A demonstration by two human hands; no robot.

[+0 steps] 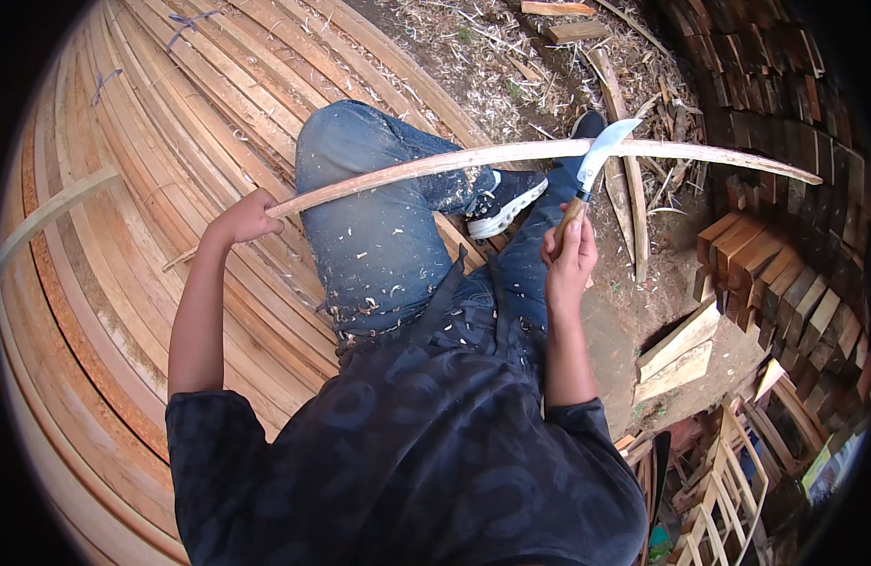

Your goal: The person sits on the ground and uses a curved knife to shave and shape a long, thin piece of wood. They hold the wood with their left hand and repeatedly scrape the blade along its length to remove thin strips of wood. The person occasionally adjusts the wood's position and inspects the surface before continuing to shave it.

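My left hand (247, 219) is closed round a long wooden strip (388, 175) near its left end. The strip runs across above my thighs and out to the right, over the ground. In my right hand (569, 257) is a knife (600, 156) with a wooden handle and a broad curved blade. That blade is pointing away from me and crosses the strip right of my feet; whether its edge bites into the wood cannot be made out. Wood shavings speckle my jeans (360, 226).
I sit on a wide stack of long planks (124, 311) filling the left side. Shavings and offcuts litter the dirt (492, 66) ahead. Stacked wood blocks (770, 274) rise at the right, with a slatted wooden frame (723, 481) at the lower right. A loose batten (58, 212) lies far left.
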